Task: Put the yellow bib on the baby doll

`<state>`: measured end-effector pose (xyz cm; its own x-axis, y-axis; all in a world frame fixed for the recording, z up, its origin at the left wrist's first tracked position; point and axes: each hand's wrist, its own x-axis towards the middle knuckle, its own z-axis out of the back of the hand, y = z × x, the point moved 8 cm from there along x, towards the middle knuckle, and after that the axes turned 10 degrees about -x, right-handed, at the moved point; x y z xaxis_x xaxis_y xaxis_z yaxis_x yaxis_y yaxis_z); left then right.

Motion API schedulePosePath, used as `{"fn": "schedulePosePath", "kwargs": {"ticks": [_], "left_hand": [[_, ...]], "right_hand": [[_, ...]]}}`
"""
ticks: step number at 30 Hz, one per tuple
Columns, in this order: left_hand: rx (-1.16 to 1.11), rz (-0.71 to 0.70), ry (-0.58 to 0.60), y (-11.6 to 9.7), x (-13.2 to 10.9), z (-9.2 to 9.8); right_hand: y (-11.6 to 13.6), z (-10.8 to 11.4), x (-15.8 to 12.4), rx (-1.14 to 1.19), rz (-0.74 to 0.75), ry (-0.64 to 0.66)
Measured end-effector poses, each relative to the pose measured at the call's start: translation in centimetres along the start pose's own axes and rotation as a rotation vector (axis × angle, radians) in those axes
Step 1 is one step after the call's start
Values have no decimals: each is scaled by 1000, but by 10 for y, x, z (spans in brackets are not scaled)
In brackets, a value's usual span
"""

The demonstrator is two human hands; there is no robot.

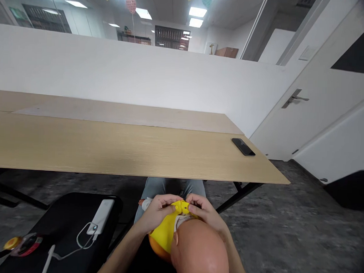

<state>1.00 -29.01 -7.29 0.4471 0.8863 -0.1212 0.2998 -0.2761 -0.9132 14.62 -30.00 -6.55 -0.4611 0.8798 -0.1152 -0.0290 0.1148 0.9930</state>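
Note:
A bald baby doll (200, 248) rests on my lap with its head toward me. It wears a yellow garment (163, 231) over a white collar (180, 221). Pinched between the thumb and fingers of my left hand (159, 210) is the left side of the garment's yellow front edge. My right hand (208, 214) grips the right side of that edge, where small dark dots show. Both sets of fingertips are close together at the doll's chest. One small doll hand (141, 202) in a white sleeve pokes out beyond my left hand.
A wooden table (124, 150) stands in front of my knees, with a black phone (243, 147) near its right end. To my left, a black chair seat (68, 216) bears a white power bank (101, 216) with a cable and a roll of tape (27, 244). A white door (320, 105) is at right.

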Motion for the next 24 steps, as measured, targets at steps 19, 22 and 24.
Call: {"fn": "schedulePosePath", "kwargs": {"ticks": [19, 22, 24], "left_hand": [[-32, 24, -27, 3, 0, 3], [38, -16, -1, -5, -1, 4], [144, -83, 62, -15, -3, 3]], "right_hand": [[-6, 8, -1, 105, 54, -55], [-8, 12, 3, 178, 27, -110], [-8, 15, 6, 290, 35, -156]]}}
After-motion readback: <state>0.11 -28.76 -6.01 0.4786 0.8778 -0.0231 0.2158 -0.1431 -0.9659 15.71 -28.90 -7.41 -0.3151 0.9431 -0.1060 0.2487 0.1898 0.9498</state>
